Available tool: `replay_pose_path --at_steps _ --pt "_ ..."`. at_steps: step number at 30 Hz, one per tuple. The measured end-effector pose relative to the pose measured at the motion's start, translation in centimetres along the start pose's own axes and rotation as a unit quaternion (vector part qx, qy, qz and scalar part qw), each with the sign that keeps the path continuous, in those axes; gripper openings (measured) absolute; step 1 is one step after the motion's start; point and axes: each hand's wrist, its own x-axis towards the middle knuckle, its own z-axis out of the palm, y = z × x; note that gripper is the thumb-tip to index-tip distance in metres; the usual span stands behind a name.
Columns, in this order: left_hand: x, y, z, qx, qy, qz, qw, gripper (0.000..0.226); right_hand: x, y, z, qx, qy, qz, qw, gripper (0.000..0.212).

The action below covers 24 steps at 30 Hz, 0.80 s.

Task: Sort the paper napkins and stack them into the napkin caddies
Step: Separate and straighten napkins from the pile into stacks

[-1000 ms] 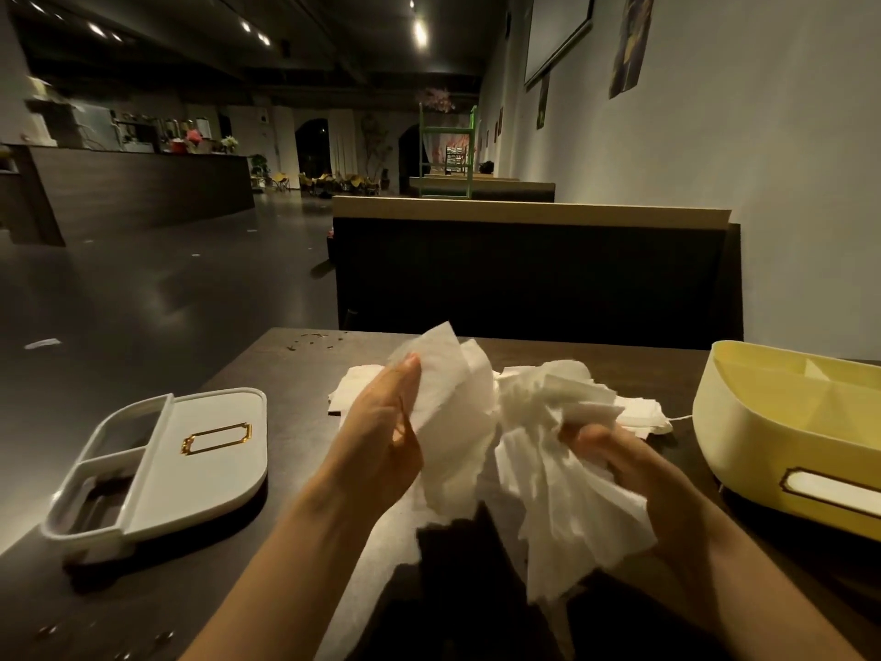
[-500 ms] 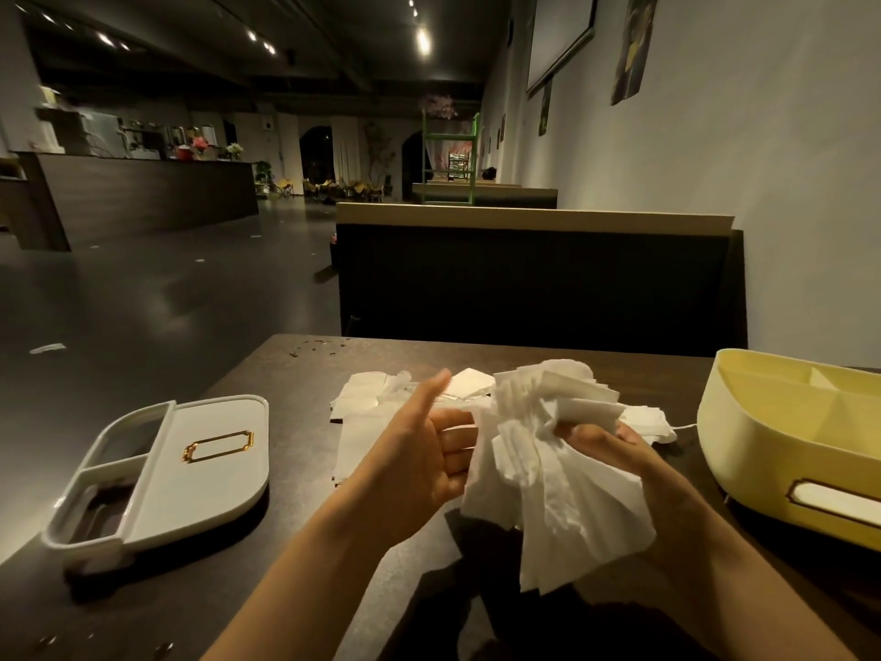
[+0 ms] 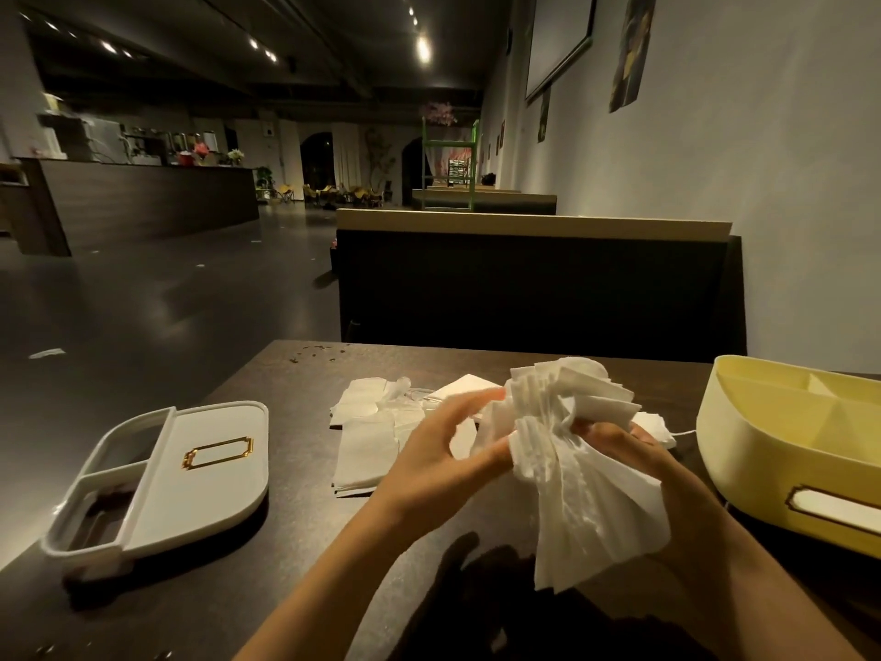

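A fanned bundle of white paper napkins (image 3: 577, 469) is held above the near middle of the dark table (image 3: 286, 589). It is gripped at its pinched waist by the right hand (image 3: 634, 450), whose fingers are curled round the folds, so that the sheets spread out above and hang below. The bundle's left edge is pinched between the thumb and fingers of the left hand (image 3: 438, 455); the forefinger is blurred.

Behind the left hand, loose flat napkins (image 3: 367, 436) are spread on the table. At the near left a white napkin caddy (image 3: 190, 469) is seen with a gold label frame on its top face and two open compartments at its left end. At the right a yellow napkin caddy (image 3: 786, 436) is set upright, divided inside. Crumbs (image 3: 314, 350) are scattered by the table's far edge, beyond which a dark booth seat back (image 3: 524, 288) is seen.
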Motion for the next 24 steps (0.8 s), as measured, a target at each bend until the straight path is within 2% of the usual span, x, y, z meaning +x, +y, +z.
replay_pose_path --at_steps 1,2,4,7,9,12,13,15,19,22,24 --pt "-0.1 -0.1 0.2 -0.024 -0.024 0.002 0.999 0.032 0.2 0.0 0.0 -0.021 -0.015 -0.010 1.000 0.069" --pt "-0.2 0.1 0.4 -0.047 -0.037 0.001 0.998 0.027 0.0 0.0 -0.1 -0.027 -0.014 0.001 1.000 0.086" --pt "-0.3 -0.1 0.6 -0.083 -0.053 -0.012 0.995 0.027 0.1 0.1 -0.2 -0.008 0.009 0.017 1.000 0.081" --pt "-0.6 0.1 0.5 -0.118 -0.084 -0.045 0.988 0.029 -0.2 -0.5 0.3 0.006 0.012 0.038 0.999 0.099" --pt "-0.6 0.1 0.6 -0.131 -0.094 -0.082 0.984 0.024 0.0 -0.2 0.3 0.023 0.028 0.041 0.999 0.084" --pt "-0.6 -0.1 0.9 -0.123 -0.069 -0.126 0.982 0.015 -0.2 0.0 0.1 0.036 0.019 0.046 0.998 0.061" --pt "-0.6 -0.1 1.0 -0.132 -0.058 -0.138 0.980 0.016 0.0 0.0 0.1 0.039 0.007 0.042 0.998 0.058" --pt "-0.6 -0.1 1.0 -0.174 -0.024 -0.167 0.970 0.022 -0.9 -0.6 0.2 0.060 -0.033 0.038 0.997 0.076" --pt "-0.4 -0.1 0.8 -0.225 0.053 -0.224 0.947 0.032 -2.6 -1.1 -0.3 0.136 -0.044 0.001 0.990 0.069" --pt "-0.4 -0.1 1.3 -0.247 0.040 -0.242 0.938 0.042 -2.6 -1.0 0.0 0.139 -0.056 -0.015 0.989 0.069" --pt "-0.5 0.0 1.8 -0.256 0.011 -0.246 0.935 0.042 -2.5 -1.0 0.7 0.126 -0.062 -0.011 0.990 0.057"
